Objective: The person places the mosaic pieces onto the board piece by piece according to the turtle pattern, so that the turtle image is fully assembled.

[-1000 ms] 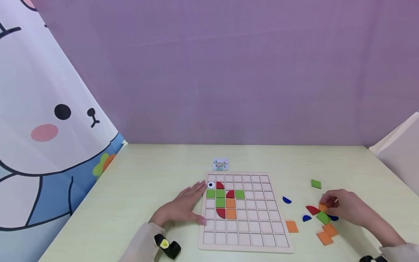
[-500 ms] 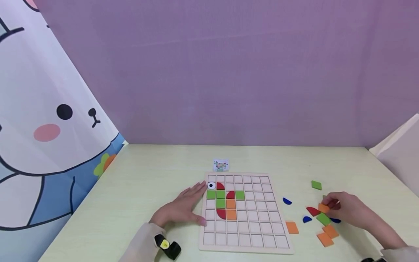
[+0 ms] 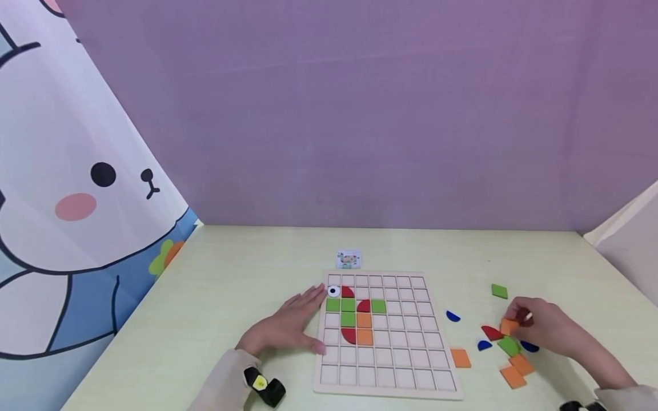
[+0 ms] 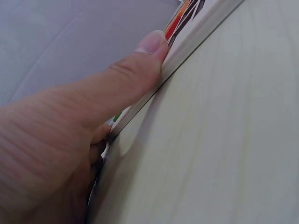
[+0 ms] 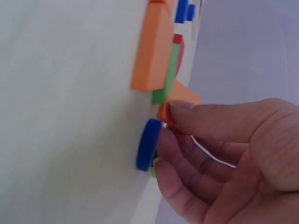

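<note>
In the head view, my left hand (image 3: 285, 325) rests at the left edge of a pale wooden grid board (image 3: 390, 377), fingers spread and thumb on its rim. Several tiles fill board cells: green squares (image 3: 348, 319), orange squares (image 3: 364, 337), red quarter-rounds (image 3: 348, 335) and a round eye piece (image 3: 333, 291). At the right, my right hand (image 3: 540, 322) pinches an orange tile (image 5: 184, 95) between thumb and fingers, within the loose pieces. A thin pale edge shows among the curled fingers; what it belongs to, I cannot tell. A blue half-round (image 5: 148, 144) lies just below the fingertips.
Loose pieces lie right of the board: a green tile (image 3: 499, 291), a red piece (image 3: 492, 333), another green tile (image 3: 509, 346), orange tiles (image 3: 512, 377) and blue half-rounds (image 3: 453, 316). A small picture card (image 3: 348, 258) lies behind the board. A purple cloth (image 3: 380, 114) hangs beyond the table.
My right fingers have shifted slightly around the orange tile, and a small pale edge now shows between them. My left hand keeps its place on the board.
</note>
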